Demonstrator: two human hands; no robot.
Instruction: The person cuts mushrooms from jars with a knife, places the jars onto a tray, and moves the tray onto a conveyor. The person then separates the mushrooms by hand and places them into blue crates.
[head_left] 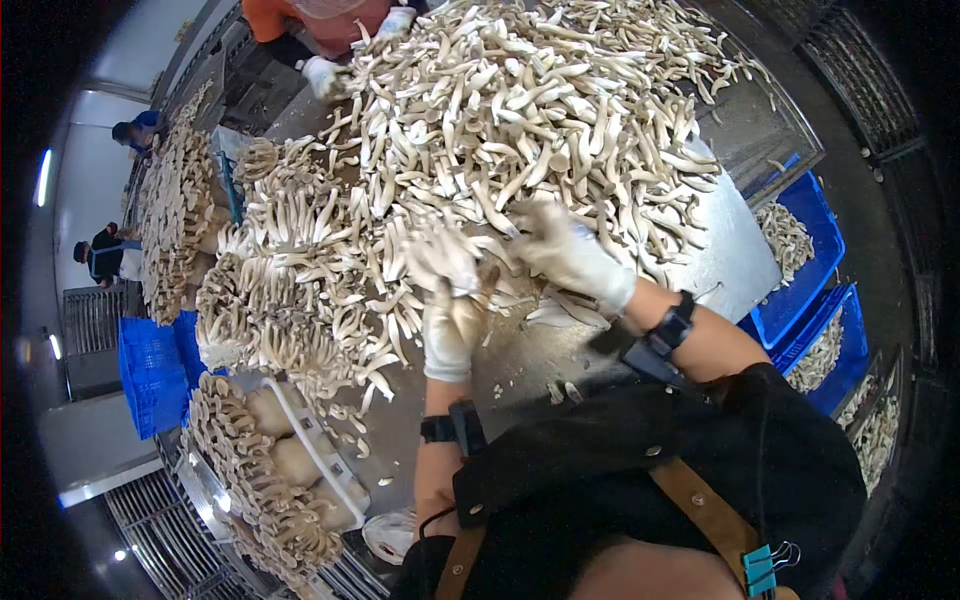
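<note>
No writing is legible. The gloved left hand (452,318) seems to clutch a mushroom (438,252); the right hand (565,252) rests fingers-spread on the mushroom pile (520,110) atop the steel table (725,250), beside 2 blue crates (805,290).

Left hand (447,290): motion-blurred at frame centre; grip and any held mushroom indeterminate. Right hand (565,252): fingertips buried in the mushroom pile (540,100); contents of grasp hidden. Co-worker (320,25), top edge: cut off above the torso, only gloved hands showing. Blue crates (800,290), right side: partly covered by the surface (720,250); contents too small to identify. Two figures (110,250), far left: too small for detail.
</note>
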